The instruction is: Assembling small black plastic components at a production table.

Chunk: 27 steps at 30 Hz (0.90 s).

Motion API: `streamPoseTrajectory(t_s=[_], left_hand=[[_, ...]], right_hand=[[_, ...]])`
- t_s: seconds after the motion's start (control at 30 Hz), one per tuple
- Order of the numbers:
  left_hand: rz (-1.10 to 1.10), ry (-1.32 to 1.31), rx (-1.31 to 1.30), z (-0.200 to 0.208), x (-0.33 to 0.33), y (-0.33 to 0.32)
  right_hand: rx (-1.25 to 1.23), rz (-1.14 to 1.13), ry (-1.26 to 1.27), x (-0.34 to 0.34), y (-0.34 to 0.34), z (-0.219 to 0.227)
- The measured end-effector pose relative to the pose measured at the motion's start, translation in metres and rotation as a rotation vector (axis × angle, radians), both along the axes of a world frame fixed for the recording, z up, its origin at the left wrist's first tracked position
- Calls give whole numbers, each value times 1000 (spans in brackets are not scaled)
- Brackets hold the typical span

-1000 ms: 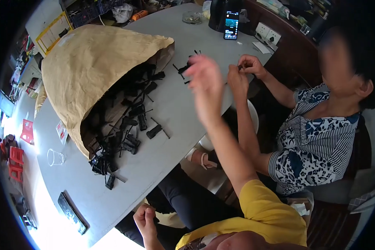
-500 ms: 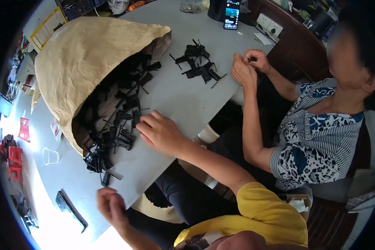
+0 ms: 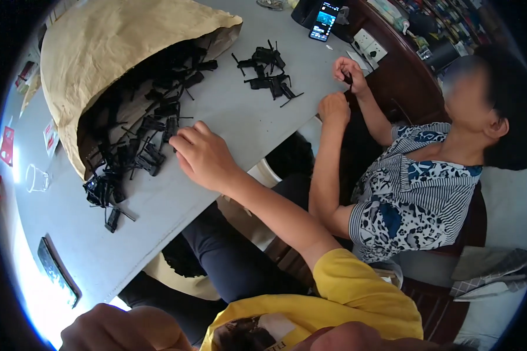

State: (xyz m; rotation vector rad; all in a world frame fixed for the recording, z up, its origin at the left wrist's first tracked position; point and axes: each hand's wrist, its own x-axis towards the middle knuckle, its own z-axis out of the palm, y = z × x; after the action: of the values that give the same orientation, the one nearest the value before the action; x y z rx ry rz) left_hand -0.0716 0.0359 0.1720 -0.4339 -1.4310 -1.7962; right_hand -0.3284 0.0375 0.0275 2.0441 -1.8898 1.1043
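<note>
Brown paper forms the sack [image 3: 129, 41] lying before you on the grey table [image 3: 234, 111], and black parts [image 3: 149, 161] with thin rods spill out of its open mouth. Your right hand [image 3: 204, 157] is at the edge of that spill, just outside the sack's mouth, its fingers bent down beside the nearest pieces; whether they pinch one cannot be told. Your left hand [image 3: 123, 329] is well apart from the sack, on your side of it, with its fingers curled in; you cannot tell if they hold anything. To the right of the sack lies a smaller cluster [image 3: 269, 81] of similar black pieces, and farther right a co-worker's raised hand [image 3: 351, 77] has a dark piece at its fingers. Left of the sack's mouth is a clear cup [image 3: 38, 178].
</note>
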Motion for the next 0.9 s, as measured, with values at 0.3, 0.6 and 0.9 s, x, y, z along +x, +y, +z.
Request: streamPoseTrajectory(t_s=[0.3, 0.6, 0.9], left_hand=[[-214, -58, -59, 44, -18, 21], [-139, 130, -87, 32, -46, 16], [-144, -19, -108, 20, -3, 11]], right_hand=[[6, -9, -3, 0, 0, -3], [4, -16, 7, -3, 2, -7], [-37, 6, -14, -6, 1, -6]])
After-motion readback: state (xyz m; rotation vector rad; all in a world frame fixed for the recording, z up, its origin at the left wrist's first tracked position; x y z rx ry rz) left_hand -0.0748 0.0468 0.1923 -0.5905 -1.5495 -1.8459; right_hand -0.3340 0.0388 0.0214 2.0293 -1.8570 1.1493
